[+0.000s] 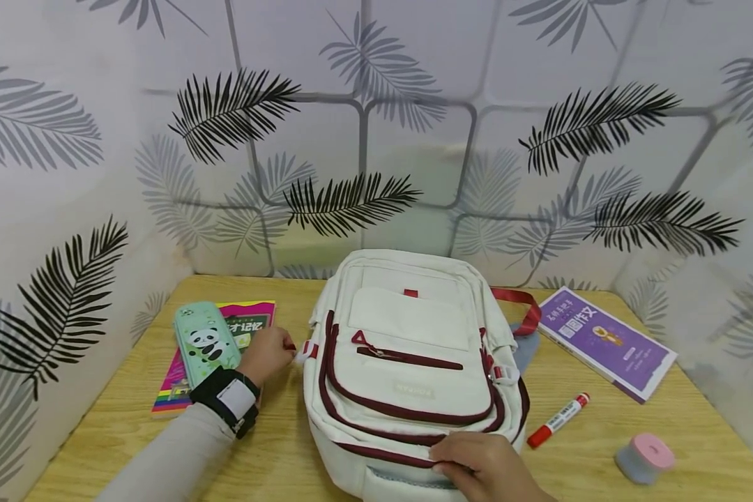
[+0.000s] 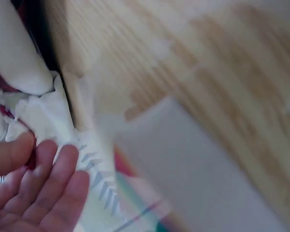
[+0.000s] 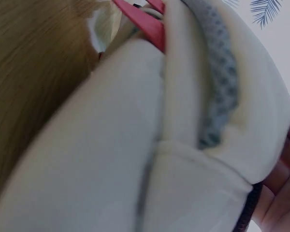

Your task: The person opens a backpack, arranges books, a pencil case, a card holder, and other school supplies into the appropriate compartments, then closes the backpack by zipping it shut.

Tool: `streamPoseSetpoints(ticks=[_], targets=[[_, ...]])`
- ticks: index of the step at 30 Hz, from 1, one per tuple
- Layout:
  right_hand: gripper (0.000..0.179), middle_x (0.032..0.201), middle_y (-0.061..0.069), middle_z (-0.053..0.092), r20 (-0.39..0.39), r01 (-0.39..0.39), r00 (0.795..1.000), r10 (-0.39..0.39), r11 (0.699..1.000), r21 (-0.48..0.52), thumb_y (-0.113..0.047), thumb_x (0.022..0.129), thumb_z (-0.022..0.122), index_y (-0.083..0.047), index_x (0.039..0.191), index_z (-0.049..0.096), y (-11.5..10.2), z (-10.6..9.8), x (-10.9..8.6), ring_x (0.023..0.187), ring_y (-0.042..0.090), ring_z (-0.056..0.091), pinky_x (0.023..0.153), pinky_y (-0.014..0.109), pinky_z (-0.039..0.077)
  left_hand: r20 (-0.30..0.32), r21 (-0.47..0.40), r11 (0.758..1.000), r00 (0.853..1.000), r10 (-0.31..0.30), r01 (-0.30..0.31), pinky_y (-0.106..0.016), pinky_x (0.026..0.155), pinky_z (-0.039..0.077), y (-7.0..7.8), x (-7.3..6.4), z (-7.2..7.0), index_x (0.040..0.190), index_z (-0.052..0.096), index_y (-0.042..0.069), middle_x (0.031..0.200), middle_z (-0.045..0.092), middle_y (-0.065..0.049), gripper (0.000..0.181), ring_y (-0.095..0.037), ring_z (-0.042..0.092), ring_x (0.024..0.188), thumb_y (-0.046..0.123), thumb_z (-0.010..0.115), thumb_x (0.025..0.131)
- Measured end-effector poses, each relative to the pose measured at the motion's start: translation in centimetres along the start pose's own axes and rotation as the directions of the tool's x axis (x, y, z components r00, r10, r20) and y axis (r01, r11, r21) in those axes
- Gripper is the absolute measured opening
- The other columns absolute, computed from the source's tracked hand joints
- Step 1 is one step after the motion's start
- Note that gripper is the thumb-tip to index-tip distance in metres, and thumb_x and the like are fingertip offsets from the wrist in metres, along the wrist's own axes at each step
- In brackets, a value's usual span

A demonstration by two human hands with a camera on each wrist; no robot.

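A white backpack (image 1: 414, 317) with dark red trim lies with its front facing up on the wooden table. At its left side my left hand (image 1: 268, 357) pinches a small dark red zipper pull (image 2: 33, 157) between thumb and forefinger. The other fingers of this hand lie loosely curled in the left wrist view. With my right hand (image 1: 486, 464) I grip the near edge of the backpack beside a dark red seam. Pale fabric and a grey mesh side pocket (image 3: 220, 82) fill most of the right wrist view, with part of the hand at its right edge.
On the left, a green panda pencil case (image 1: 206, 341) lies on a colourful book (image 1: 260, 317). Right of the backpack are a purple book (image 1: 609, 341), a red-and-white marker (image 1: 558, 420) and a pink-and-grey cylinder (image 1: 645, 458). A leaf-patterned wall (image 1: 414, 153) stands behind the table.
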State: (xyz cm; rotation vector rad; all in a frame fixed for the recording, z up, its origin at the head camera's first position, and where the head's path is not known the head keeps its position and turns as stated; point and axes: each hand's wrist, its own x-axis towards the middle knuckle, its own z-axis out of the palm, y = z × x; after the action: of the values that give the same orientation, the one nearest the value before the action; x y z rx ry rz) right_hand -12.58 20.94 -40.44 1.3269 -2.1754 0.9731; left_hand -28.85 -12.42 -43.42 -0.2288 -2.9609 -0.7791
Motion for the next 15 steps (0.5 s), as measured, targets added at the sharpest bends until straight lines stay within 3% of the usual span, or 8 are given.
streamPoseSetpoints(ticks=[2, 5, 9, 11, 13, 15], targets=[[0.014, 0.082, 0.001, 0.067, 0.021, -0.002, 1.000, 0.002, 1.000, -0.025, -0.007, 0.077, 0.067, -0.011, 0.090, 0.065, 0.1, 0.1, -0.1, 0.075, 0.007, 0.061, 0.070, 0.011, 0.045, 0.068, 0.027, 0.999, 0.997, 0.032, -0.034, -0.028, 0.055, 0.041, 0.1, -0.4, -0.1, 0.073, 0.065, 0.001, 0.066, 0.060, -0.005, 0.006, -0.016, 0.050, 0.060, 0.007, 0.066, 0.074], [0.008, 0.080, 0.001, 0.067, 0.041, 0.021, 0.999, -0.019, 0.999, -0.042, -0.010, 0.080, 0.065, -0.010, 0.088, 0.065, 0.2, 0.4, -0.2, 0.074, 0.007, 0.061, 0.069, 0.011, 0.045, 0.151, 0.044, 0.993, 0.983, 0.104, -0.112, -0.036, 0.069, 0.047, 1.0, -1.7, -0.2, 0.092, 0.062, -0.002, 0.082, 0.063, -0.011, 0.018, -0.023, 0.057, 0.076, 0.006, 0.064, 0.076], [0.005, 0.079, 0.000, 0.066, 0.058, 0.036, 0.998, -0.032, 0.997, -0.062, -0.013, 0.083, 0.062, -0.010, 0.086, 0.065, 0.3, 0.7, -0.3, 0.074, 0.007, 0.061, 0.069, 0.012, 0.045, 0.172, 0.047, 0.965, 0.953, 0.248, -0.260, -0.041, 0.090, 0.043, 2.6, -3.9, -0.2, 0.121, 0.049, 0.000, 0.113, 0.056, -0.017, 0.043, -0.029, 0.053, 0.106, 0.007, 0.061, 0.080], [0.007, 0.079, -0.001, 0.066, 0.066, 0.039, 0.997, -0.034, 0.996, -0.082, -0.016, 0.085, 0.060, -0.011, 0.085, 0.065, 0.3, 0.8, -0.4, 0.075, 0.007, 0.061, 0.069, 0.012, 0.045, 0.176, 0.062, 0.938, 0.928, 0.327, -0.342, -0.041, 0.094, 0.040, 3.3, -4.9, -0.5, 0.127, 0.045, 0.005, 0.123, 0.049, -0.017, 0.048, -0.029, 0.048, 0.114, 0.006, 0.060, 0.082], [0.011, 0.079, -0.002, 0.066, 0.071, 0.041, 0.997, -0.035, 0.995, -0.089, -0.019, 0.087, 0.057, -0.011, 0.084, 0.065, 0.3, 0.9, -0.5, 0.075, 0.006, 0.061, 0.069, 0.012, 0.045, 0.173, 0.107, 0.893, 0.893, 0.417, -0.438, -0.040, 0.096, 0.039, 3.9, -5.9, -1.0, 0.129, 0.045, 0.009, 0.129, 0.044, -0.017, 0.049, -0.029, 0.045, 0.118, 0.005, 0.060, 0.082], [0.013, 0.078, -0.002, 0.066, 0.068, 0.055, 0.997, -0.049, 0.993, -0.100, -0.020, 0.088, 0.056, -0.012, 0.083, 0.065, 0.4, 0.9, -0.5, 0.074, 0.007, 0.061, 0.069, 0.012, 0.045, 0.176, 0.171, 0.820, 0.836, 0.519, -0.546, -0.039, 0.095, 0.039, 4.2, -6.7, -1.6, 0.125, 0.049, 0.012, 0.130, 0.045, -0.016, 0.047, -0.029, 0.045, 0.119, 0.004, 0.062, 0.081]])
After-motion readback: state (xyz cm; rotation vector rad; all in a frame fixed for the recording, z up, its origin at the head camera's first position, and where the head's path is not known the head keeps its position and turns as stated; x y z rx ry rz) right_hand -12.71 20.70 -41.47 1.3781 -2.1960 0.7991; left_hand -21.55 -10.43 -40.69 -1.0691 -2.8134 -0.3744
